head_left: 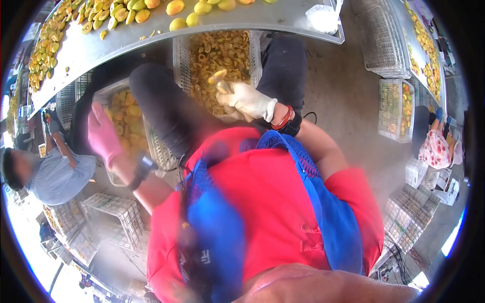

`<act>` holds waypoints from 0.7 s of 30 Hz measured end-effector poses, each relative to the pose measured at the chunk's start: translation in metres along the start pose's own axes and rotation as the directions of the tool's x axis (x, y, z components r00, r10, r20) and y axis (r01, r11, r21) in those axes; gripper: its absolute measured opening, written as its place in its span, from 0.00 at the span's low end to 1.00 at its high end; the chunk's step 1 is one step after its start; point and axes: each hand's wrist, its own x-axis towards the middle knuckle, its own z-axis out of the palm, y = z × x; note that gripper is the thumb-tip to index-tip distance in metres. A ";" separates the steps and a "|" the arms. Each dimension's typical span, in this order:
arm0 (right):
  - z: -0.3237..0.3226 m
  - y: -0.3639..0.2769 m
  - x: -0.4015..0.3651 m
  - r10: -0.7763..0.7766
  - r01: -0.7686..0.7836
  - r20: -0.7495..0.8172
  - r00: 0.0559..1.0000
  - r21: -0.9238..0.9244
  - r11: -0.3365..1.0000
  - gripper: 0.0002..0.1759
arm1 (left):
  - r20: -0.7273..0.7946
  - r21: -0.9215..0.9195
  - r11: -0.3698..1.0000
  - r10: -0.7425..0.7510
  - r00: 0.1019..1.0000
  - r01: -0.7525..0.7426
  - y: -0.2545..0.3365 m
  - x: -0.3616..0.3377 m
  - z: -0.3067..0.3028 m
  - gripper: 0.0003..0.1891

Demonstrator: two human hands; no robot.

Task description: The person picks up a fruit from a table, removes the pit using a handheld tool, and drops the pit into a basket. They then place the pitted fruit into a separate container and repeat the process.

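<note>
My right hand [248,101], in a white glove, is closed around a piece of yellow mango [218,78]. It holds the piece over a white crate [178,55] filled with yellow fruit scraps, between my knees. My left hand [103,134] wears a pink glove and is blurred. Its fingers are stretched out above a tray [151,144] of yellow mango slices by my left knee, and nothing shows in it. I wear a red shirt and a blue apron.
A metal table [101,45] runs across the top, strewn with whole and cut mangoes [177,22], with a white plastic bag [323,17] at its right end. A seated person [55,174] is at the left. White crates [396,108] stand on the floor at right and lower left.
</note>
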 end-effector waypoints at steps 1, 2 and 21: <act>-0.010 0.010 0.010 0.022 -0.019 0.034 0.999 -0.075 0.997 0.05 | 0.111 0.179 0.978 -0.126 0.986 0.105 -0.022 0.010 -0.007 0.40; -0.013 0.016 0.013 -0.017 0.019 0.038 0.999 -0.057 0.998 0.05 | 0.196 0.362 0.913 -0.269 0.943 0.185 -0.046 0.019 -0.008 0.37; -0.012 -0.011 0.000 -0.137 0.071 -0.204 0.969 -0.302 0.951 0.09 | 0.733 0.163 0.780 0.314 0.603 -0.604 0.204 0.121 0.238 0.33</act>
